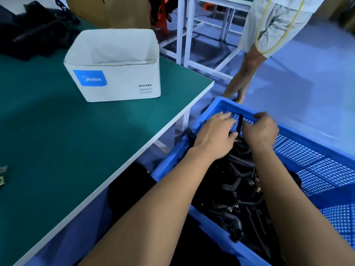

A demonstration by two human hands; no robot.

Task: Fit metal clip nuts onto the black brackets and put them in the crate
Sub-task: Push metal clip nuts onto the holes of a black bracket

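Leftmost, 2 small metal clip nuts (3, 176) lie at the edge of the green table (57, 131), with a dark heap of black brackets (36, 29) at its far corner. Further right on the table stands an open white cardboard box (115, 68) with a blue logo and the words "Switch socket". Beside the table sits the blue crate (317, 162), its walls perforated, holding a pile of finished brackets (238, 181) with small metal clips showing on several of them. Over the far part of the crate, the left hand (213, 135) reaches in with fingers extended and loosely spread, touching a black bracket (239, 122) that stands upright. Just beside it, the right hand (261, 129) curls its fingers round the same bracket. Beyond the crate, another person's hand (235, 91) reaches down to the far rim.
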